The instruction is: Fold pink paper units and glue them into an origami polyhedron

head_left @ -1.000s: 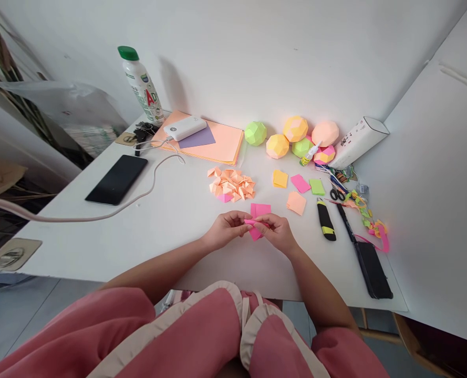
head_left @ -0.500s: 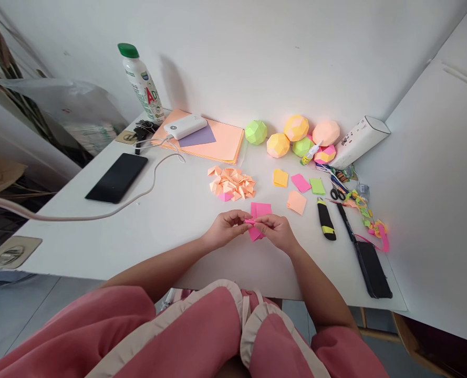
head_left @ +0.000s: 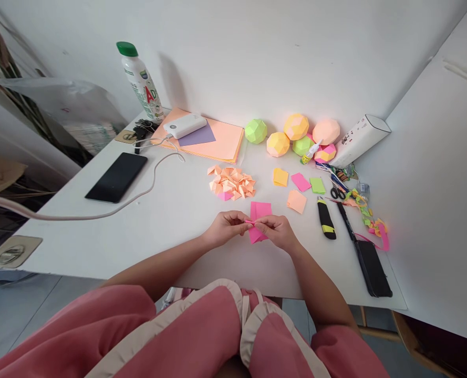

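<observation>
Between the fingertips of both hands is a small folded piece of pink paper (head_left: pixel 250 222), mostly covered by the fingers. My left hand (head_left: pixel 228 229) pinches its left end, and my right hand (head_left: pixel 276 231) pinches the right end. Beneath them on the table lie pink paper sheets (head_left: pixel 261 209), partly hidden by the hands. Just beyond, to the left, is a pile of folded peach paper pieces (head_left: pixel 232 183) with a pink one at its near edge. Small stacks of orange paper (head_left: pixel 280 177), pink paper (head_left: pixel 301 182), green paper (head_left: pixel 317 185) and peach paper (head_left: pixel 297 201) lie to the right.
Several faceted paper balls (head_left: pixel 278 144) stand by the wall, with a glue bottle (head_left: pixel 310 153) near them. A utility knife (head_left: pixel 327 219), scissors (head_left: pixel 338 193) and a black case (head_left: pixel 373 268) lie right. Leftward are a phone (head_left: pixel 117 177), a cable, a power bank (head_left: pixel 185 126) and a bottle (head_left: pixel 141 81).
Both hands stay almost in place, still pinching the folded pink paper. Only slight finger movement shows, and the view has shifted very slightly.
</observation>
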